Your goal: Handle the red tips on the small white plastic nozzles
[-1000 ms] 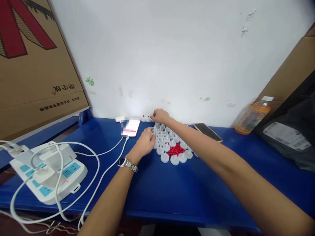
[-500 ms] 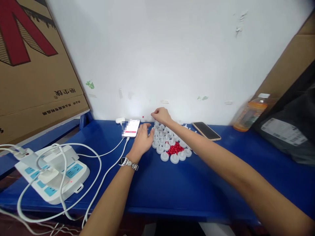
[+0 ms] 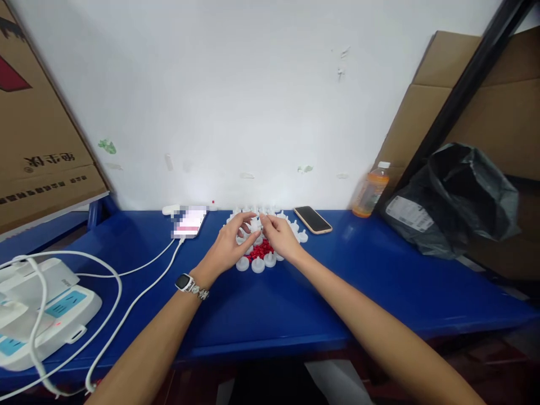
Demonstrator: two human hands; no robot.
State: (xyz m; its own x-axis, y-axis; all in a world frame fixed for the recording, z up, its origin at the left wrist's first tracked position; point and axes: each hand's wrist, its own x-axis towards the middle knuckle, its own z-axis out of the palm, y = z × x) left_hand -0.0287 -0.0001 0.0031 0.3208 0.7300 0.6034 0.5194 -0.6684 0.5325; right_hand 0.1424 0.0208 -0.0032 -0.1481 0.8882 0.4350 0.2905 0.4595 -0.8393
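Head: R hand (image 3: 280,238) back on caps (image 3: 257,264)

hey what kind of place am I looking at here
Probably a small workshop or stockroom bench: a blue table against a bare wall, cardboard boxes leaning beside it, and both hands over many white plastic parts.

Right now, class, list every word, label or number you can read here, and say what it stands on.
Cardboard box: upside-down printed characters and a smaller line beneath, too blurred to quote.
Label on black bag: print too small to read.
Charging phone screen: blurred out.
Orange bottle: label unreadable.
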